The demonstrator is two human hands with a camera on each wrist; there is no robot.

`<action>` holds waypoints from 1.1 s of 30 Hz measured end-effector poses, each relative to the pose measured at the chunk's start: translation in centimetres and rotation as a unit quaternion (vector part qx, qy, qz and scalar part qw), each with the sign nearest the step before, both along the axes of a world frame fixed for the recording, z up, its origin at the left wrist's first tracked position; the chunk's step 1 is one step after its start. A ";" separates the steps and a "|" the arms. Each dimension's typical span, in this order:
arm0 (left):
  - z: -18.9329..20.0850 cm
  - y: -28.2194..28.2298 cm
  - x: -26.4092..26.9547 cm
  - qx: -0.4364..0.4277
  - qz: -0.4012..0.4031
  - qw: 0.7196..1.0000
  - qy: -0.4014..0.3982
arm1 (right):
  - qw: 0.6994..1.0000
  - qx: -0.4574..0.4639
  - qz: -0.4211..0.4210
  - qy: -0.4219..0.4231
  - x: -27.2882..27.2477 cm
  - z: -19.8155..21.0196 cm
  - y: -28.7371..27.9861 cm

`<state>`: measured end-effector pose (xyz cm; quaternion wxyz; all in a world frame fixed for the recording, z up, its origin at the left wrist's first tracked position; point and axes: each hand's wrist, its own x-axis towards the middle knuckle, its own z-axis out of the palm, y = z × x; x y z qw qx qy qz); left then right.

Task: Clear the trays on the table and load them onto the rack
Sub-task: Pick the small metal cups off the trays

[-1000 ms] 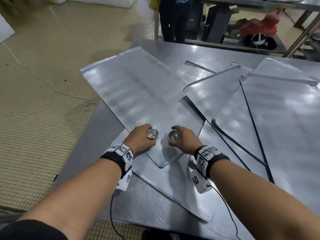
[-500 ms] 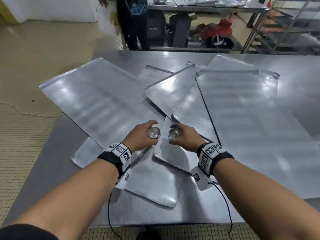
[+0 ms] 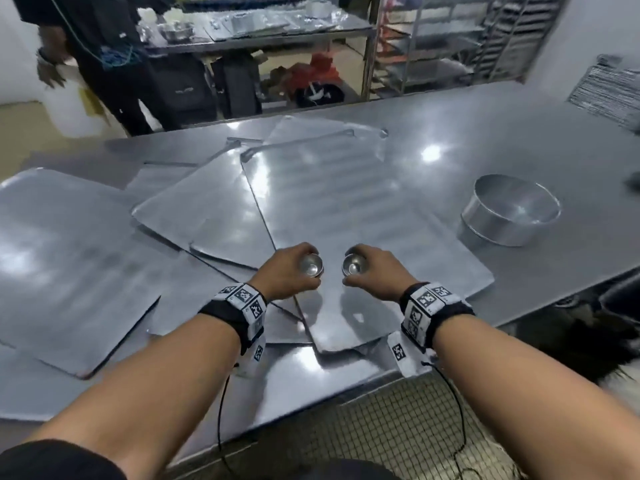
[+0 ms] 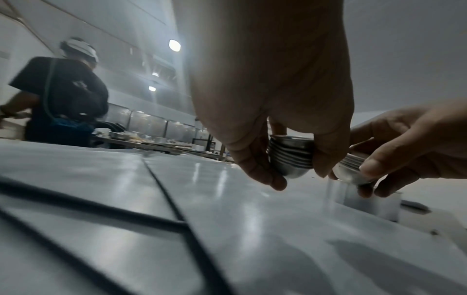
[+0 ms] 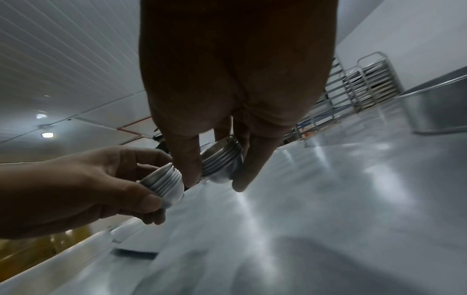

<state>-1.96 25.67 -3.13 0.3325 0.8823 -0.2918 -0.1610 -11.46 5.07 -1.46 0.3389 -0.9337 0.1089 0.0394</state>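
Note:
Several flat metal trays (image 3: 332, 209) lie overlapped on the steel table (image 3: 502, 140). My left hand (image 3: 289, 275) grips a stack of small nested metal cups (image 3: 311, 265), held just above the trays. My right hand (image 3: 375, 271) grips a second stack of the same cups (image 3: 354, 265) close beside it. The left wrist view shows the left stack (image 4: 290, 157) pinched between thumb and fingers, clear of the tray surface (image 4: 227, 209). In the right wrist view the right stack (image 5: 221, 161) hangs the same way over the trays. The tray rack (image 5: 366, 83) stands beyond the table.
A round metal pan (image 3: 512, 209) sits on the table to the right of my hands. A person in dark clothes (image 3: 104, 57) stands at the table's far left. Another steel table with metalware (image 3: 259, 26) and racks (image 3: 450, 39) are behind. The table's near edge runs under my forearms.
Both hands, still holding their cup stacks, have moved to the right across the trays. The view has swung right, bringing the round pan and racks into sight.

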 end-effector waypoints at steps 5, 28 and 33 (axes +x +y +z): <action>-0.1 -10.0 -3.2 -0.001 -0.070 0.998 0.005 | 0.997 -0.007 -0.070 0.009 -5.3 -0.4 -8.2; -3.3 -40.0 -5.9 0.005 -0.270 0.963 -0.010 | 0.957 0.002 -0.281 0.067 -13.9 -2.6 -31.8; -4.6 -44.8 -3.4 0.023 -0.269 0.963 -0.007 | 0.958 -0.006 -0.273 0.089 -10.4 -3.8 -36.7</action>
